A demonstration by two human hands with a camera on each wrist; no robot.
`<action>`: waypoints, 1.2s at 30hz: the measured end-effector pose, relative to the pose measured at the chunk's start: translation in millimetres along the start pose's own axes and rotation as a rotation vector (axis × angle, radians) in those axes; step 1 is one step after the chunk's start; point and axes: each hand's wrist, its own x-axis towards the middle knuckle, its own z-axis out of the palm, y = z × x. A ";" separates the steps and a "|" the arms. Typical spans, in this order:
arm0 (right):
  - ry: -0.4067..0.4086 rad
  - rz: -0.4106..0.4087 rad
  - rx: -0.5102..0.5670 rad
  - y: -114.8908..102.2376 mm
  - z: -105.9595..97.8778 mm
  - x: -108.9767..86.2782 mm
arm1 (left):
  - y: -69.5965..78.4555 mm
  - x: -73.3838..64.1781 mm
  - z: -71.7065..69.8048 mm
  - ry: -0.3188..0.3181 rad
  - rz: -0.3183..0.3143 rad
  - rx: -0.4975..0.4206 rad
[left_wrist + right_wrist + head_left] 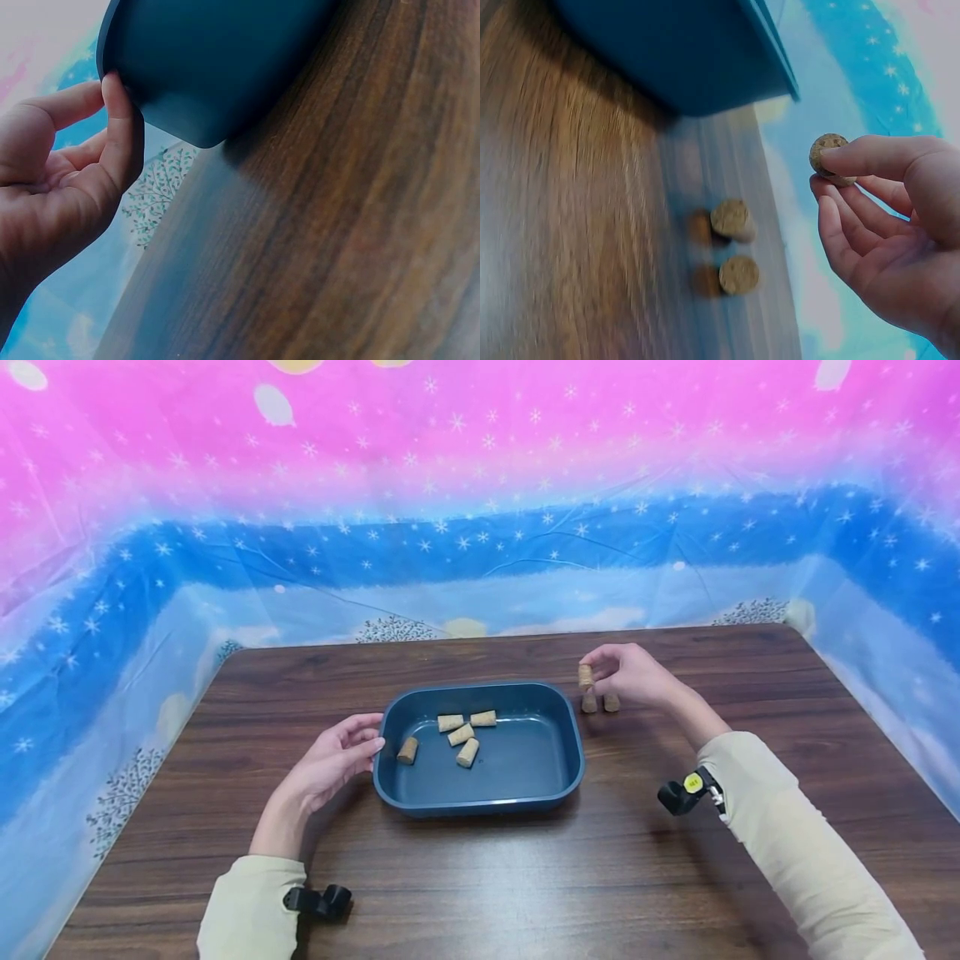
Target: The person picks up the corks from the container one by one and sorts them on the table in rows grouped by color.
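A dark blue rectangular basin (pixel 480 806) sits on the table, with several cork stoppers lying in it, among them a darker cork (pixel 407 751) near its left end. My left hand (pixel 341 760) holds the basin's left rim by thumb and fingertips; the left wrist view shows the fingers (pixel 120 127) at the rim. Beyond the basin's right side, my right hand (pixel 633 675) pinches a cork stopper (pixel 826 154) between thumb and fingers, raised above the table. Below it, two more corks, one nearer the basin (pixel 589 703) and one farther right (pixel 612 703), stand on the tabletop.
The dark wood-grain table (pixel 480 885) has a far edge just beyond the basin. A pink and blue patterned cloth (pixel 480 543) hangs round its back and sides. Each sleeve carries a black wrist camera, one left (pixel 322 902) and one right (pixel 681 795).
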 end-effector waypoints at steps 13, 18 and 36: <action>0.030 0.058 -0.018 27.2 -17.0 -6.6 | -0.8 0.2 -0.5 0.002 0.004 -0.007; 0.032 0.063 -0.020 38.1 -20.7 -9.5 | -1.5 0.8 0.0 0.006 -0.001 -0.005; 0.023 0.104 -0.047 67.6 -26.3 -14.8 | -2.9 2.2 0.0 0.009 -0.003 0.000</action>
